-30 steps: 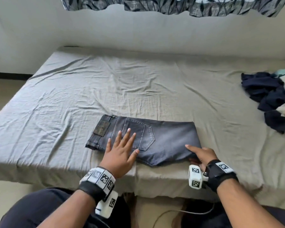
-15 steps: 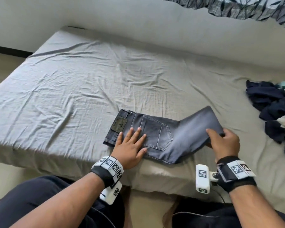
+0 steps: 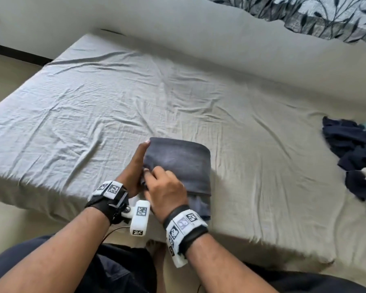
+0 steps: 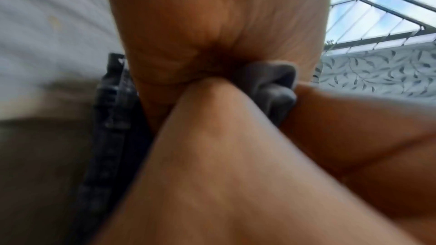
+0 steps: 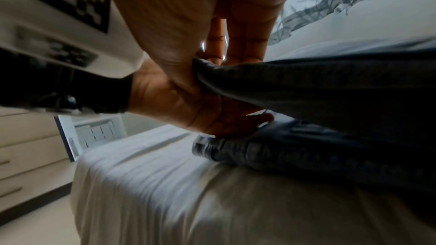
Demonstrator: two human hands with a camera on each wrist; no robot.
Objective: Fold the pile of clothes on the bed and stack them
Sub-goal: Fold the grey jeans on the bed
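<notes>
From the head view, the grey jeans (image 3: 178, 166) lay near the front edge of the bed (image 3: 93, 102), folded over on themselves, the rounded fold on the side toward my right and the loose ends toward my left. Their long axis ran away from me. My left hand (image 3: 135, 166) stood edge-on against the left side of the bundle, fingers straight and pressed together. My right hand (image 3: 165, 191) came across on top of the near left corner, its fingers curled and pinching the upper layer. The unfolded pile of clothes (image 3: 351, 157) sat well apart at my right, nearer my right hand.

In the left wrist view, much blurred, I saw grey denim (image 4: 271, 83) bunched between my hands and the stitched edge (image 4: 111, 118) of the lower layer below.

In the right wrist view, my right thumb (image 5: 169, 44) and fingers pinched the top layer's edge (image 5: 212, 74), while my left palm (image 5: 207, 115) lay between the two layers.
</notes>
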